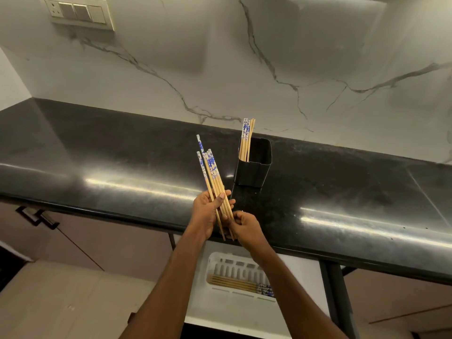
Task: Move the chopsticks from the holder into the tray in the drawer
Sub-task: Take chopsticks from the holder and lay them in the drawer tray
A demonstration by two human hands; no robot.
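marble backsplash [244, 57]: white with grey veins, seen behind the counter across the far side.
counter [97, 155]: black and glossy, run from left to right across the middle of the scene.
drawer [232, 311]: white, seen pulled open below the near edge of the counter.
tray [234, 267]: white and slotted, set inside the drawer.
switch panel [78, 12]: mounted on the backsplash at far left.
holder [254, 172]: black and rectangular, stood upright on the counter, just right of the hands.
left hand [206, 211]: fingers and thumb are curled round the middle of the held bundle, above the near edge of the counter.
right hand [247, 228]: the lower ends of the held bundle are pinched by its fingers, close beside the left hand.
held bundle [210, 172]: several wooden chopsticks with blue-and-white patterned tops, tilted up and to the left, gripped in both hands.
holder chopsticks [246, 138]: a few are left standing in the far left corner of the holder.
tray chopsticks [234, 283]: a few are laid flat along the near side of the tray, patterned ends to the right.
cabinet handle [36, 216]: dark, seen under the counter at left.
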